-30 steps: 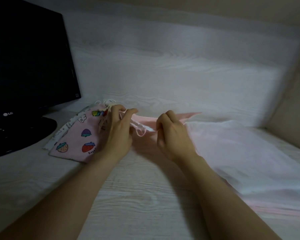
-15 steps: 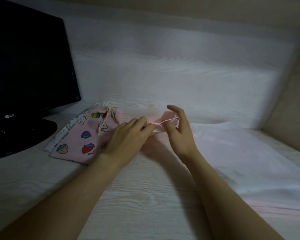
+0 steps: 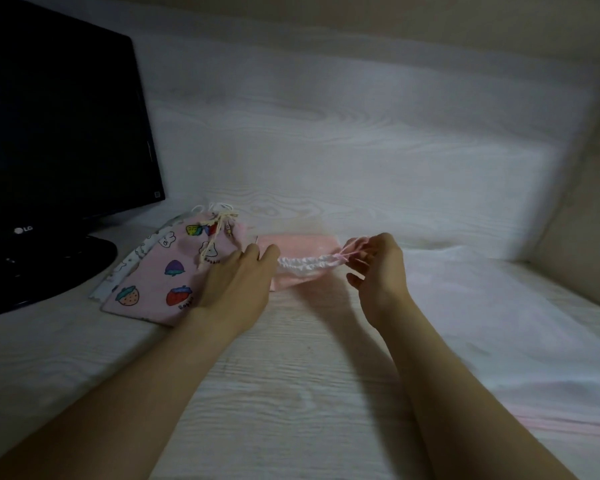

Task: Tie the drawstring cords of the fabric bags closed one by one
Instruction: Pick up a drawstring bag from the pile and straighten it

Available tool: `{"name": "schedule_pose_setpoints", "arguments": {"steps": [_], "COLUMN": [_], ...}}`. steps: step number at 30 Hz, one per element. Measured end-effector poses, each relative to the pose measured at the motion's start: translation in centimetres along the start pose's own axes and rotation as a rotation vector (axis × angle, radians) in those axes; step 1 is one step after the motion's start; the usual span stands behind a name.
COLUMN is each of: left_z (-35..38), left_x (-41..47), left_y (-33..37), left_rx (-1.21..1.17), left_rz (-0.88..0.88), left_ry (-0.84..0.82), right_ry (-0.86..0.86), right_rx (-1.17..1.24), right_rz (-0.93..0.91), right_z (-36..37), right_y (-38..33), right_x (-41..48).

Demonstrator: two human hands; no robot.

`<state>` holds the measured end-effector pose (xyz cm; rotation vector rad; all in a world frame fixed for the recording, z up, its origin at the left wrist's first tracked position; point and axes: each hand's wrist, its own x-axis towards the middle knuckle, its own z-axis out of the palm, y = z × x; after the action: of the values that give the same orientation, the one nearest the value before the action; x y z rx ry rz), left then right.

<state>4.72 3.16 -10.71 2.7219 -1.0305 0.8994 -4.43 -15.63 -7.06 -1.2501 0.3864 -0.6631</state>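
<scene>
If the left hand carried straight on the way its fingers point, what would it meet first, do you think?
Most likely the plain pink bag: the left hand points at its gathered end, fingertips seemingly touching it. Depth is unclear.

**Single head-worn view, facing forward and down**

We record one camera only, worn on the person's head. It looks forward and down across the table (image 3: pixel 291 375), with both forearms entering from the bottom edge. The left hand (image 3: pixel 236 282) and right hand (image 3: pixel 378 271) sit near mid-frame, close enough that the pink cord (image 3: pixel 343 256) at the right hand reads as a separate strand. The wide lens reaches a monitor (image 3: pixel 59 133) at far left and the back wall (image 3: pixel 326 133).
</scene>
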Motion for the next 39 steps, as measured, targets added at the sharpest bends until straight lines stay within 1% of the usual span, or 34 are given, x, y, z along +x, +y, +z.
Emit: {"name": "schedule_pose_setpoints", "arguments": {"steps": [2, 4, 7, 10, 13, 15, 16, 18, 20, 22, 25, 29, 30, 33, 35, 37, 39], "left_z": [0.1, 0.4, 0.7, 0.3, 0.4, 0.8, 1.1, 1.7, 1.7, 1.5, 0.9, 0.2, 0.2, 0.3, 0.4, 0.2, 0.2], "left_x": [0.0, 0.1, 0.5, 1.0, 1.3, 1.3, 1.3, 1.1, 1.1, 1.4, 1.5, 1.0, 1.1, 1.2, 1.2, 1.0, 1.0], "left_y": [0.0, -0.1, -0.3, -0.2, -0.6, -1.3, -1.6, -2.1, -2.1, -2.1, -2.3, -2.2, -2.1, -2.1, -2.2, -2.2, -1.9], "left_rx": [0.032, 0.027, 0.050, 0.065, -0.008, -0.082, -0.115, -0.227, -0.357, -0.450, -0.490, -0.344, -0.342, -0.443, -0.518, -0.614, -0.658], "left_rz": [-0.025, -0.038, -0.041, -0.126, -0.240, -0.233, -0.193, -0.145, -0.170, -0.227, -0.317, -0.335, -0.333, -0.253, -0.202, -0.226, -0.253], "left_ry": [-0.024, -0.039, 0.012, 0.015, 0.014, -0.013, -0.031, -0.024, 0.026, 0.094, 0.194, 0.165, 0.170, 0.203, 0.196, 0.212, 0.237], "right_ry": [0.023, 0.006, -0.054, -0.066, -0.072, -0.040, -0.011, 0.058, 0.099, 0.099, 0.078, 0.114, 0.135, 0.226, 0.313, 0.406, 0.456], "right_rx": [0.097, 0.195, 0.325, 0.376, 0.450, 0.525, 0.528, 0.429, 0.295, 0.239, 0.299, 0.391, 0.417, 0.448, 0.443, 0.397, 0.311], "right_rz": [0.024, 0.025, 0.037, 0.062, 0.083, 0.095, 0.098, 0.078, 0.029, -0.033, -0.099, -0.147, -0.144, -0.124, -0.121, -0.127, -0.148], "right_z": [-0.1, -0.2, -0.5, -0.6, -0.6, -0.7, -0.7, -0.6, -0.5, -0.4, -0.3, -0.4, -0.4, -0.7, -1.2, -1.5, -1.7], "right_y": [-0.1, 0.0, -0.1, -0.4, -0.6, -0.9, -1.1, -1.1, -0.7, -0.3, -0.1, 0.0, 0.1, 0.3, 0.4, 0.4, 0.4], "right_x": [0.2, 0.4, 0.5, 0.2, -0.1, 0.0, 0.1, 0.2, 0.3, 0.3, 0.2, 0.4, 0.5, 0.9, 1.4, 1.8, 2.0]}}
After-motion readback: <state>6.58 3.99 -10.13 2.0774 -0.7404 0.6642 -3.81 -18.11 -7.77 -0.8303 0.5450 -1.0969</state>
